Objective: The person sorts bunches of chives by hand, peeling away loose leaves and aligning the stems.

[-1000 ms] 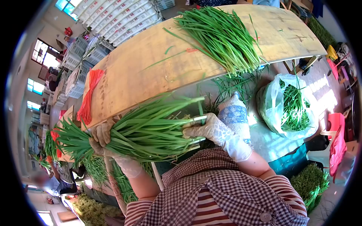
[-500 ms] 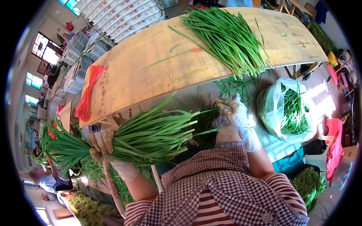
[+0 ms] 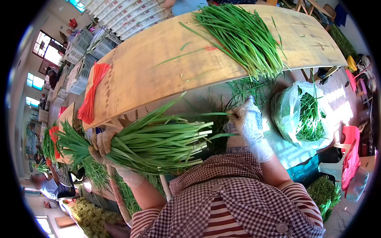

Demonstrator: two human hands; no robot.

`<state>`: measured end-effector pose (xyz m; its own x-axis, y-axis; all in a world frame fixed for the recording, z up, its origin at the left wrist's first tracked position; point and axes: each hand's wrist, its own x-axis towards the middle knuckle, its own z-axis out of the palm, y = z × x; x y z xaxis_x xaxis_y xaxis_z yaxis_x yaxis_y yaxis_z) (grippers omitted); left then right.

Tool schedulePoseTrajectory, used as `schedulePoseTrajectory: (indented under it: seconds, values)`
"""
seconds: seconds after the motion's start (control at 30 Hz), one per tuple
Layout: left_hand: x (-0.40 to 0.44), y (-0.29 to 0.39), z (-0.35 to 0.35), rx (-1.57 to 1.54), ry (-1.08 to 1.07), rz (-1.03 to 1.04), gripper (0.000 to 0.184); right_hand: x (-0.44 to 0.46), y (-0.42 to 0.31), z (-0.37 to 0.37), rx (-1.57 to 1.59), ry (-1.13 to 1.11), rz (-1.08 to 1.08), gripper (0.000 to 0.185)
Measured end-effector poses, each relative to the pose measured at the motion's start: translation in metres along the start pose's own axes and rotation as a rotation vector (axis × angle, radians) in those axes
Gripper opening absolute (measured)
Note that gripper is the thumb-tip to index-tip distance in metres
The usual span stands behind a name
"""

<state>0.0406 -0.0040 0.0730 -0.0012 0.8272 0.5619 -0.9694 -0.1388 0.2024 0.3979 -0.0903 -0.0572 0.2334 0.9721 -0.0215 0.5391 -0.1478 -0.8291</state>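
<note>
My gloved left hand (image 3: 102,146) is wrapped round a bunch of garlic chives (image 3: 162,144) near its leafy end. The bunch lies sideways above my lap, its pale cut stems pointing right. My right hand (image 3: 243,119), in a thin whitish glove, is closed in a pinch at the tip of a single green leaf (image 3: 216,114) that sticks out past the stems. A larger pile of garlic chives (image 3: 242,39) rests on the wooden table (image 3: 147,75), its stem ends over the front edge.
Red ties (image 3: 94,93) lie at the table's left end. A clear plastic bag (image 3: 283,109) of green trimmings stands on my right, beside a red and white chair (image 3: 333,170). Stacked white crates (image 3: 131,16) rise behind the table. Another person (image 3: 51,186) works at far left.
My right hand has dropped slightly and now meets the stray leaf's tip. The bunch in my left hand has shifted a little. Part of another person has appeared behind the table.
</note>
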Motion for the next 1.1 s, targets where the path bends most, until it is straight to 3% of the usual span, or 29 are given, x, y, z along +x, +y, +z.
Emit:
schedulePoseTrajectory:
  seconds: [0.03, 0.13, 0.17, 0.23, 0.3, 0.33, 0.43, 0.57, 0.7, 0.83, 0.9, 0.93, 0.97, 1.03, 1.1]
  values:
    - [0.000, 0.004, -0.004, 0.008, 0.023, -0.002, 0.023, 0.004, 0.006, -0.005, -0.162, 0.110, -0.134, 0.022]
    - [0.001, 0.001, -0.003, 0.012, 0.068, -0.016, 0.025, 0.001, -0.050, -0.024, 0.252, 0.222, -0.544, 0.027]
    - [0.000, -0.001, -0.002, 0.011, 0.073, -0.019, 0.025, -0.002, -0.066, -0.029, 0.327, 0.097, -0.644, 0.033]
    - [0.001, -0.006, -0.003, 0.000, 0.068, -0.016, 0.026, 0.001, -0.096, -0.024, 0.232, 0.064, -0.887, 0.035]
    - [0.000, -0.015, 0.006, -0.072, 0.122, -0.029, 0.027, 0.002, -0.092, -0.005, -0.065, 0.172, -1.012, 0.036]
    - [0.001, -0.017, 0.007, -0.118, 0.120, -0.041, 0.027, 0.005, -0.091, 0.003, -0.006, 0.242, -1.052, 0.034]
    - [0.002, -0.009, 0.004, -0.141, 0.194, -0.009, 0.027, 0.008, -0.093, 0.017, -0.027, 0.295, -0.971, 0.030]
    - [0.007, 0.008, -0.011, -0.198, 0.163, -0.046, 0.026, -0.001, -0.097, 0.003, 0.324, 0.063, -0.908, 0.027]
    - [0.004, -0.005, 0.005, -0.201, 0.162, -0.085, 0.027, 0.002, -0.088, 0.006, -0.014, 0.083, -0.969, 0.024]
    - [0.004, -0.011, 0.012, -0.071, 0.113, -0.056, 0.028, 0.007, -0.066, -0.003, -0.105, 0.392, -0.944, 0.022]
    - [0.007, -0.006, 0.010, -0.094, -0.007, -0.070, 0.028, 0.013, -0.039, -0.013, -0.176, 0.480, -0.701, 0.024]
    - [0.007, -0.005, 0.013, -0.079, -0.003, -0.074, 0.028, 0.008, -0.036, -0.023, -0.295, 0.346, -0.300, 0.026]
    - [0.006, -0.005, 0.020, -0.063, 0.001, -0.079, 0.027, 0.015, -0.004, -0.022, -0.485, 0.394, -0.283, 0.025]
    - [0.009, -0.002, 0.016, -0.120, 0.008, -0.069, 0.027, -0.004, -0.041, -0.029, 0.023, 0.215, -0.528, 0.028]
    - [0.007, 0.005, 0.004, -0.136, 0.035, -0.085, 0.027, -0.014, -0.072, -0.018, -0.011, 0.190, -0.779, 0.031]
